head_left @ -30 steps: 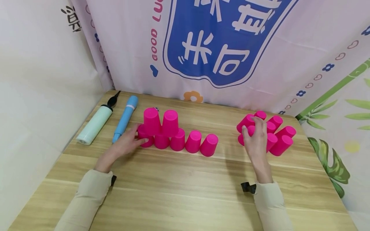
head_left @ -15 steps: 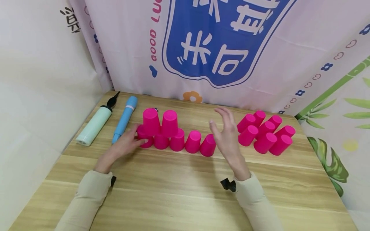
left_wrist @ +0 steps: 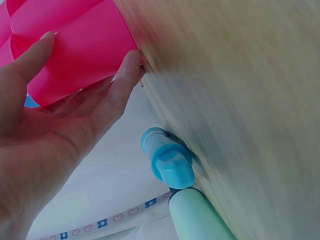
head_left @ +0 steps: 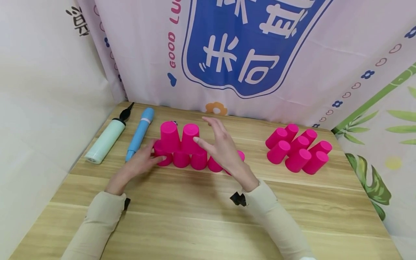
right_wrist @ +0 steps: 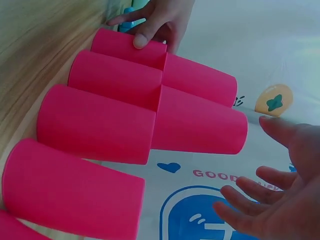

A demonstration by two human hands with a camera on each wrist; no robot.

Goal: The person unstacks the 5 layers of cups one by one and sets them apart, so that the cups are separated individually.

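Note:
Several pink cups stand upside down in a row on the wooden table. Two more cups stand on top at the left end. My left hand grips the leftmost bottom cup, with thumb and fingers on either side; the left wrist view shows the same cup in that hand. My right hand hovers open and empty over the row, just right of the upper cups; its spread fingers touch nothing.
A loose pile of several pink cups lies on its side at the right. A mint green pump and a blue pump lie at the left. A printed cloth hangs right behind the table.
My right hand left the pile at the right empty and swept left to above the row. My left hand stayed on the leftmost cup.

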